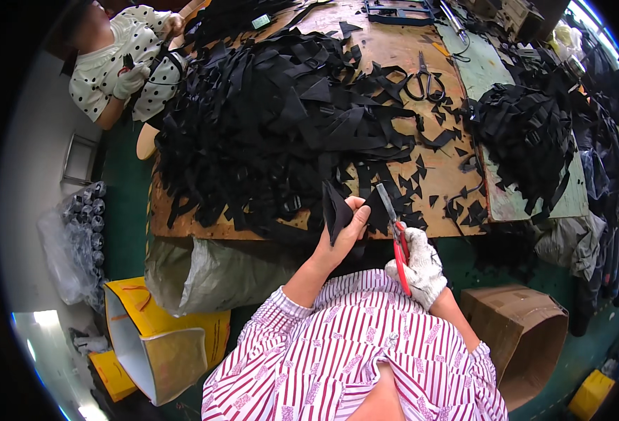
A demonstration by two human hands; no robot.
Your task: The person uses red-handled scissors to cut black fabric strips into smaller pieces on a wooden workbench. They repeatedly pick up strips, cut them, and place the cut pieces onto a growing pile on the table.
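Note:
My bare left hand (348, 228) pinches a folded black fabric piece (337, 215) at the table's near edge. In my right hand (421, 265), which wears a white knit glove, are red-handled scissors (400, 254). Their long grey blades point up and away, slightly right of the fabric; whether they are fully closed is hard to see. A large tangled heap of black webbing straps (274, 105) lies just beyond my left hand. Small black fabric offcuts (411, 184) are scattered beyond my right hand.
Black-handled scissors (424, 81) lie on the wooden table (386, 38). A second strap pile (527, 126) sits at right. Across the far left, a co-worker (123, 52) holds a small tool in a gloved hand. A yellow bag (165, 330) and cardboard box (513, 337) flank me.

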